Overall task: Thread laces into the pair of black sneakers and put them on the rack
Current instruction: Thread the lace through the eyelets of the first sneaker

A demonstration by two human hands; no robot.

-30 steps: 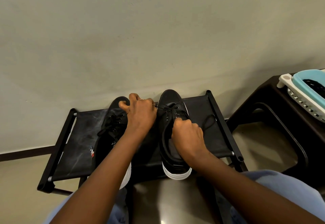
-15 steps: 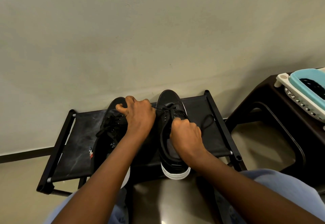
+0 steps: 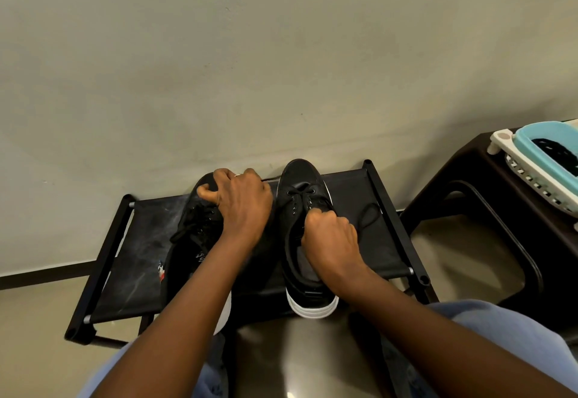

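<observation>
No legible text. White lettering on the left sneaker (image 3: 200, 241), beside a red-and-white mark, is too blurred to read.

A low black rack (image 3: 350, 185) with a fabric shelf stands against the wall; two black sneakers (image 3: 300, 185) rest side by side on it.

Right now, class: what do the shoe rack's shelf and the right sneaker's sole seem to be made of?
Shoe rack shelf: looks like black fabric stretched between tube rails, matte and scuffed grey. Right sneaker sole: probably white rubber, smooth with ridged lines. Its upper looks like matte black canvas, though that is uncertain.
</observation>
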